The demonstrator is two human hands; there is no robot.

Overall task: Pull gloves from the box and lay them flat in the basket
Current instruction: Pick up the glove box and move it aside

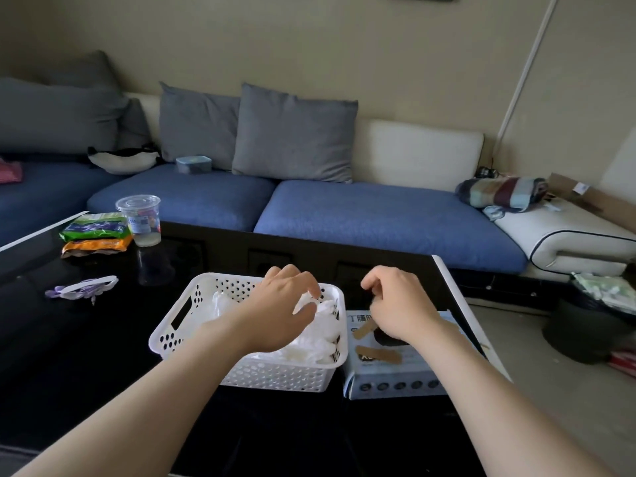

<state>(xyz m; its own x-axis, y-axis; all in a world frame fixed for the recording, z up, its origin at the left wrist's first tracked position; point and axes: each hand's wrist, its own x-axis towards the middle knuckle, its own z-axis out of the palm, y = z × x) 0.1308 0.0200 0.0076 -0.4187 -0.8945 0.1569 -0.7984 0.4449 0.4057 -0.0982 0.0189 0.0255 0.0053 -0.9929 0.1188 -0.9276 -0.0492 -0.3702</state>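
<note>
Black table [86,356]: left hand [278,311] loosely spread over basket [172,335], right hand [399,304] curled above box [395,373].

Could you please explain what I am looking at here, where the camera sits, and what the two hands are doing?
There is no machine: a person wears one camera on the head, looking forward and down, so both bare arms reach in from below. On the black table stands a white perforated basket that already holds a loose heap of white gloves. Beside it, on the person's right, lies the glove box, patched with tape. The left hand hovers over the basket, fingers open above the gloves. The right hand hangs above the box, loosely curled; nothing is visibly held. Further left are a plastic cup and snack packets; a sofa stands behind.
</note>
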